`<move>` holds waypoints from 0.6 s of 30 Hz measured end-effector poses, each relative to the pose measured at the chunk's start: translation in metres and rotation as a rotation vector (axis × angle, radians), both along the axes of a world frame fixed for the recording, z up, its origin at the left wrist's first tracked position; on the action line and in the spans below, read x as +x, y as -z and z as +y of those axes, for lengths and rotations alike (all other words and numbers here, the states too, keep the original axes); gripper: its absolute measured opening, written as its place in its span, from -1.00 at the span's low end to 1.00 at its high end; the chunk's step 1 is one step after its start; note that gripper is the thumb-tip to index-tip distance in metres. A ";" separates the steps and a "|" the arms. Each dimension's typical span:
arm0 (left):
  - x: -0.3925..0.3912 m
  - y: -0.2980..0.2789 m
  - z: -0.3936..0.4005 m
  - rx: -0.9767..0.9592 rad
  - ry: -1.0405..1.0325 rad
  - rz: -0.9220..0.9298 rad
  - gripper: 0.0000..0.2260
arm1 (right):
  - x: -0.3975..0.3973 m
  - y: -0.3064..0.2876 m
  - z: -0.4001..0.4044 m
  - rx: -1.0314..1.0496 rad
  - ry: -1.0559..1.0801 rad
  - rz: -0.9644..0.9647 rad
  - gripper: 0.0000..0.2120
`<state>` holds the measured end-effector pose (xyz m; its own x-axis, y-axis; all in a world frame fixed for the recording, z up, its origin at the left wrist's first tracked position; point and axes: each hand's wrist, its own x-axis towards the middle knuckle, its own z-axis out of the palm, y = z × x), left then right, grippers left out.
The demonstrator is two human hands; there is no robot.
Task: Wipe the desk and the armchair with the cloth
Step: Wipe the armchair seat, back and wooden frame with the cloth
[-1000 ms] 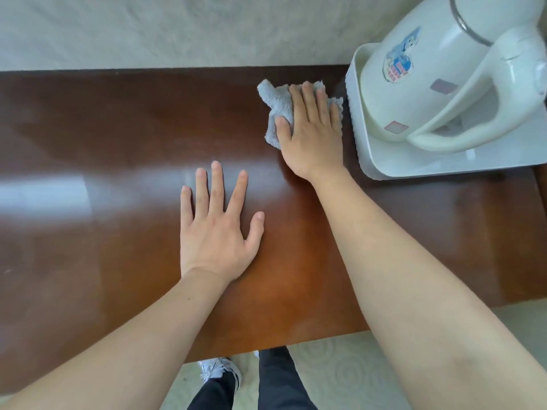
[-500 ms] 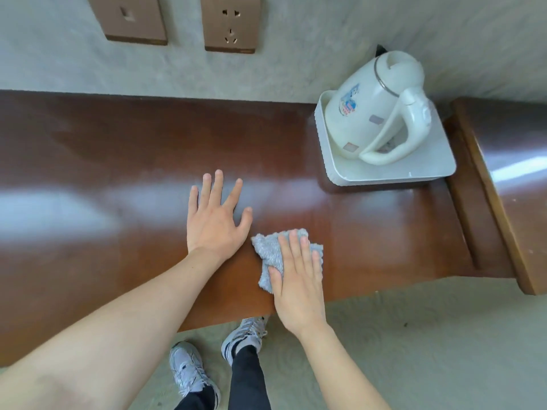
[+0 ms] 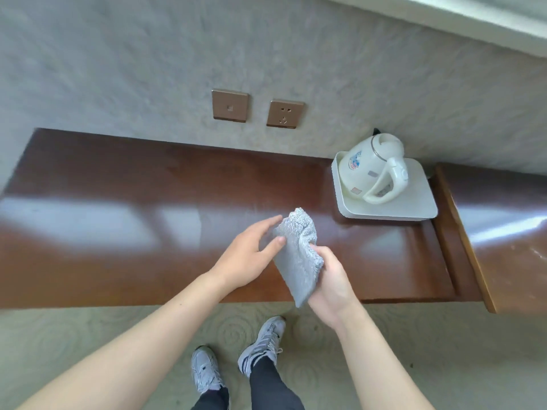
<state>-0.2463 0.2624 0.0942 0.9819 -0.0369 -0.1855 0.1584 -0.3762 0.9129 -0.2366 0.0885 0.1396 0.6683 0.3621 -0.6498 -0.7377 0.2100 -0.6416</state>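
While the cloth [image 3: 297, 255] hung lifted clear of the desk [image 3: 124, 220], it showed itself a soft, light, fluffy grey rag, folded over on itself and drooping toward its lower corner. It looked limp enough to bunch under any squeeze and too light to need a firm hold; a grip round the folded middle, with the pile side left free to face the wood, seemed the sensible place to take it. Slipping looked unlikely, since the nap would catch on skin.

The right hand [image 3: 331, 279] held it from below, fingers curled round the lower half. The left hand [image 3: 251, 253] was at the upper edge, thumb laid against the fabric and fingers reaching behind it; whether those fingers actually pinched the cloth or only touched it was hard to tell, as the cloth hid them. Both hands were held above the front part of the desk, near its middle.

The desk itself was dark, glossy wood, hard and smooth, throwing back pale glare. A white kettle [image 3: 373, 170] stood on a white tray [image 3: 420, 208] at the right end, well apart from the hands. Two bronze wall plates [image 3: 257, 109] sat on the wall behind. A second wooden surface [image 3: 503, 220] adjoined on the right. Below, trainers [image 3: 233, 359] stood on patterned carpet [image 3: 88, 329]. No armchair was in sight.
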 end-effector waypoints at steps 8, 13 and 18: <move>-0.090 -0.103 0.013 -0.155 -0.414 -0.190 -0.83 | -0.026 -0.080 0.009 0.124 -0.490 -0.224 -0.41; -0.163 -0.130 -0.006 -0.096 -0.697 -0.273 -0.84 | -0.034 -0.108 0.002 0.045 -0.889 -0.616 -0.65; -0.236 -0.143 -0.055 -0.096 -1.034 -0.296 -0.87 | -0.061 -0.117 0.002 0.180 -0.965 -0.658 -0.80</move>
